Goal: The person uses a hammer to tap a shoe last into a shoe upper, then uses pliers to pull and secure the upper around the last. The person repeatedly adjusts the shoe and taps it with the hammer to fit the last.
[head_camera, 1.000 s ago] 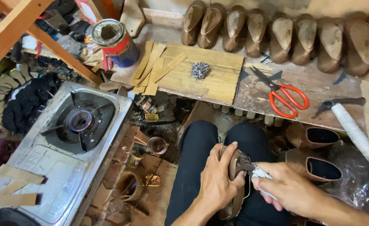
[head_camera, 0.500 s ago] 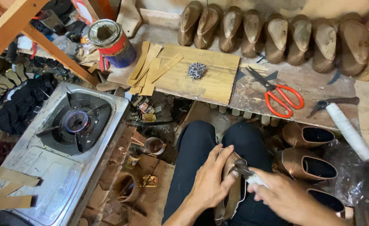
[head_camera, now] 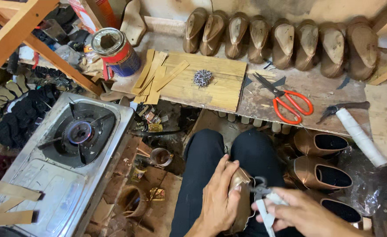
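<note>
Bronze shoe (head_camera: 239, 197) sits low centre of frame on the person's lap, left hand (head_camera: 217, 199) wrapped round its side, fingers curled tight on it. Right hand (head_camera: 301, 215) has slid lower right since a second ago, fingers closed on taped pincers (head_camera: 261, 191), whose head now bites the shoe's edge. Looks like lasting work mid-pull, upper not yet fully tacked. Nail pile (head_camera: 202, 78) on the wooden board (head_camera: 219, 90), red scissors (head_camera: 290, 103) on the surface (head_camera: 329, 94), both untouched upper frame.
</note>
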